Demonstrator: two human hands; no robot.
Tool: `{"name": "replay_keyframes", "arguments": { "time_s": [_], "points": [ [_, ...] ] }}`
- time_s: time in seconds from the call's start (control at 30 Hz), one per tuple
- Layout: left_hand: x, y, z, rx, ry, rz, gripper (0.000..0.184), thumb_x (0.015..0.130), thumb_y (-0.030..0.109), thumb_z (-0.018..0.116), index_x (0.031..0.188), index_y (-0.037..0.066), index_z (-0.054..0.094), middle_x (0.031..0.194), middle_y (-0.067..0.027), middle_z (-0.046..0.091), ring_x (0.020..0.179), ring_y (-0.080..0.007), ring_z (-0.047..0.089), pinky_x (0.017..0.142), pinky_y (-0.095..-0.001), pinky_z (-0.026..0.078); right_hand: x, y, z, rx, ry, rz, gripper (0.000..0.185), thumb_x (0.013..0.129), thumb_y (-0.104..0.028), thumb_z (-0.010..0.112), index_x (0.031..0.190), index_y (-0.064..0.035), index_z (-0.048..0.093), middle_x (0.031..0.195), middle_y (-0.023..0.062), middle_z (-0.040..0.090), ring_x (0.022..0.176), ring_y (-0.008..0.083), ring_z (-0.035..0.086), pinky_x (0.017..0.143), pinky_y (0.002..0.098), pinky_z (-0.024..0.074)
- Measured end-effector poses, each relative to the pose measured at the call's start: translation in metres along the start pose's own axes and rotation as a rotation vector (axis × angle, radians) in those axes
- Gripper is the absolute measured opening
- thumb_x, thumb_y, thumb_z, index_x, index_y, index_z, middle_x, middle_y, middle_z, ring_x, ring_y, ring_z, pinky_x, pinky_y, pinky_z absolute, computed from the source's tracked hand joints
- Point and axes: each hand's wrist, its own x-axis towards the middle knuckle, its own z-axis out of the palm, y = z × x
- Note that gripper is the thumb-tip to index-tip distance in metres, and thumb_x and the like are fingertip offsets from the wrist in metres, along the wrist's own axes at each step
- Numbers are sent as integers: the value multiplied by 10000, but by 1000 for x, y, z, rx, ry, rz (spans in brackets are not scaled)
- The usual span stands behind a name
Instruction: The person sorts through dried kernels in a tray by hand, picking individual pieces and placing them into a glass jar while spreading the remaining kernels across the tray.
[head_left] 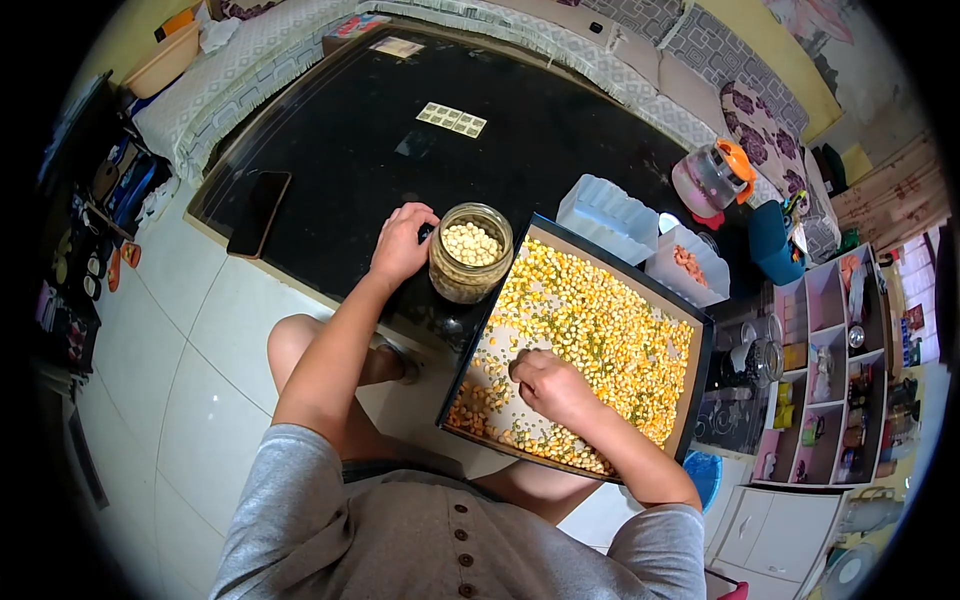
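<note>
My left hand [403, 243] rests on the dark table at the left side of a glass jar [465, 280], thumb and fingers curved with a dark gap between them. Pale round beans [471, 243] fill the uncovered jar. Inside a shallow box [700, 385] tilted toward me lie yellow corn kernels [610, 320] mixed with small green beans [497, 352]. Over the lower left part of the box, my right hand [550, 388] is closed with its fingertips down among the grains. What it pinches, if anything, is hidden.
Behind the box stand a pale blue plastic container [608, 215] and a white one [688, 265] holding reddish pieces. A jug with an orange lid [715, 180] is farther back. A phone [260, 215] lies at the table's left edge. Shelves [825, 350] stand at right.
</note>
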Motion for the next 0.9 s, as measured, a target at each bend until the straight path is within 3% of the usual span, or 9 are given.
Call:
{"name": "replay_keyframes", "arguments": {
  "time_s": [0.1,0.27,0.37,0.47,0.57,0.67,0.73,0.8,0.9],
  "points": [
    [0,-2,2,-7,2,-2,132,748,147,643,855,74,616,1024,-65,570,984,-265,528,869,-355,409,2,6,-5,228,132,94,94,702,7,582,772,-53,598,786,84,591,702,240,602,620,316,516],
    [1,1,0,3,-9,-10,132,748,143,644,857,74,616,1028,-68,569,987,-264,527,869,-356,408,19,12,-33,275,125,332,45,737,-51,630,778,-65,642,785,69,636,643,176,612,596,279,515],
    [0,0,0,-9,-5,1,130,745,137,642,857,76,616,1029,-68,569,990,-264,525,869,-358,408,41,9,-54,312,262,292,45,759,-66,629,798,-58,649,780,64,634,630,150,600,585,270,501],
    [1,1,0,3,-13,0,128,745,139,638,855,78,616,1029,-69,569,990,-266,524,868,-358,408,73,-5,-82,264,359,161,59,756,-63,621,809,-43,635,766,96,611,628,200,596,575,291,487],
    [0,1,-1,-1,2,6,133,741,134,642,858,77,613,1027,-72,569,985,-272,524,861,-355,408,107,-23,-94,280,401,34,69,757,-58,604,819,-31,619,782,117,599,681,268,602,614,329,495],
    [0,-3,1,5,0,18,136,740,130,644,861,76,612,1027,-73,569,984,-272,524,855,-358,411,130,-23,-82,91,361,-47,100,750,-34,620,849,-32,620,809,97,607,716,250,619,646,308,508],
    [0,-3,1,-3,0,27,139,739,129,646,862,74,612,1027,-74,569,984,-274,525,856,-360,412,133,-23,-81,22,305,-33,113,740,-37,620,853,-45,623,809,105,604,733,276,611,659,326,498],
    [1,-4,1,-14,-1,29,141,738,127,648,863,73,611,1027,-76,569,983,-275,525,857,-362,413,125,-28,-87,113,411,-46,87,760,-52,586,843,-34,602,811,118,588,776,317,588,699,379,488],
    [-1,-4,2,-9,-2,18,144,732,119,653,861,70,612,1031,-80,570,984,-278,527,863,-365,413,97,-20,-91,98,408,-14,115,750,-47,600,865,-49,606,806,112,590,771,291,595,685,362,493]
  ]
}}
